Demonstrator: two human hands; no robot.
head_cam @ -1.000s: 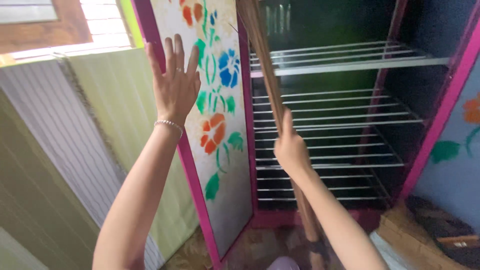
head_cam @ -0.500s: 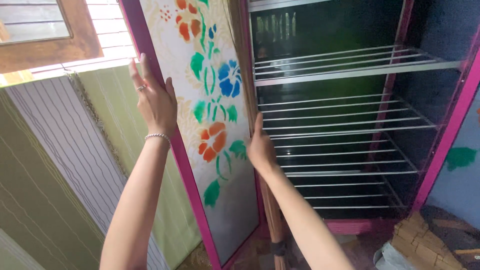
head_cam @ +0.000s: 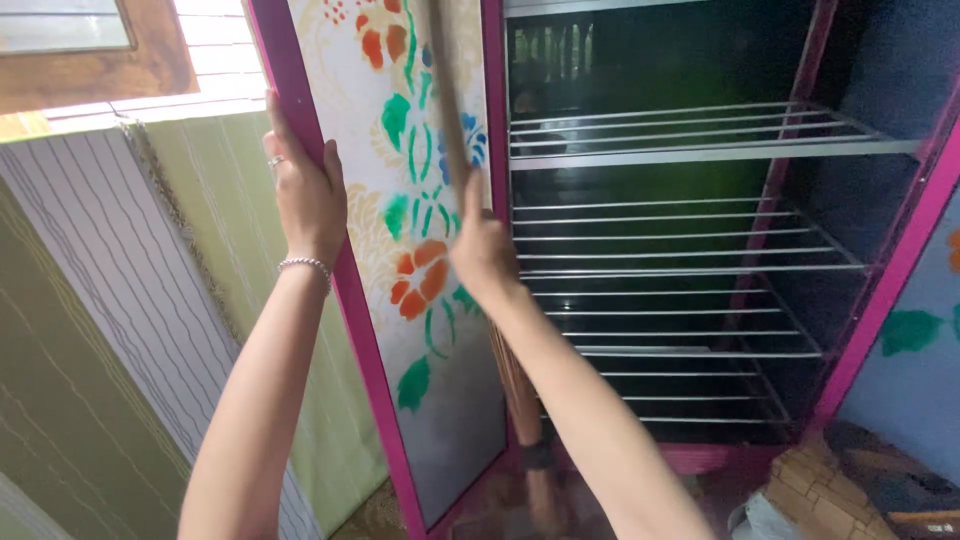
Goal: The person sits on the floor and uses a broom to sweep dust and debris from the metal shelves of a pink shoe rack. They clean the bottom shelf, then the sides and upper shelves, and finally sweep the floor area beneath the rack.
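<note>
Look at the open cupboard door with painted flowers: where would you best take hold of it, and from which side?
Probably by the pink frame along the outer long edge of the door, from the left. That edge stands free, narrow enough for fingers to wrap. The left hand grips it there, while the right hand holds a broom against the flat painted panel, which offers no grip.

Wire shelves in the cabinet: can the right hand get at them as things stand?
Probably yes. The cabinet door stands open and nothing blocks the wire shelves, but the right hand is gripping a broom, so it isn't free.
</note>
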